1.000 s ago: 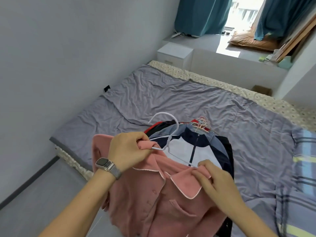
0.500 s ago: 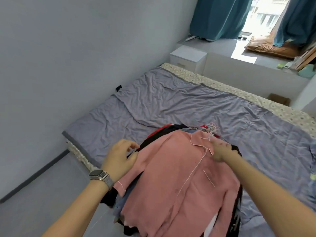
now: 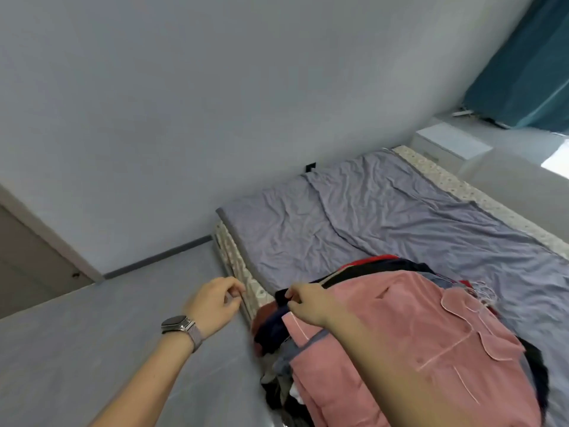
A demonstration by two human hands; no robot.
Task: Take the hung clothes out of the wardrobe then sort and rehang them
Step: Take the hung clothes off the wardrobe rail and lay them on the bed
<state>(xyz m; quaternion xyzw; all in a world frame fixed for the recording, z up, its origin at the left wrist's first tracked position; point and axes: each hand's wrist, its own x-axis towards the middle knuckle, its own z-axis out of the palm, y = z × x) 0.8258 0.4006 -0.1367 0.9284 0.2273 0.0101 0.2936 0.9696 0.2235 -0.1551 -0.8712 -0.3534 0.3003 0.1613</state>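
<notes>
A pink button shirt point(image 3: 415, 328) lies spread on top of a pile of dark clothes point(image 3: 274, 331) at the near edge of the bed point(image 3: 354, 217). White hanger hooks point(image 3: 483, 292) poke out by its collar. My right hand point(image 3: 308, 305) rests on the pile's left edge, fingers pinched at the dark fabric beside the pink sleeve. My left hand point(image 3: 215, 303), with a watch on the wrist, hovers over the floor beside the bed corner, fingers loosely curled and holding nothing.
A grey wall runs along the left. The grey floor point(image 3: 107, 349) lies beside the bed. A white bedside cabinet point(image 3: 446, 143) and teal curtain point(image 3: 523, 72) stand at the far right. A door edge point(image 3: 37, 257) shows at the left.
The pink shirt went from held up in both hands to lying flat on the pile. My left hand came off the clothes; my right hand shifted from the collar to the left edge. The view swung left.
</notes>
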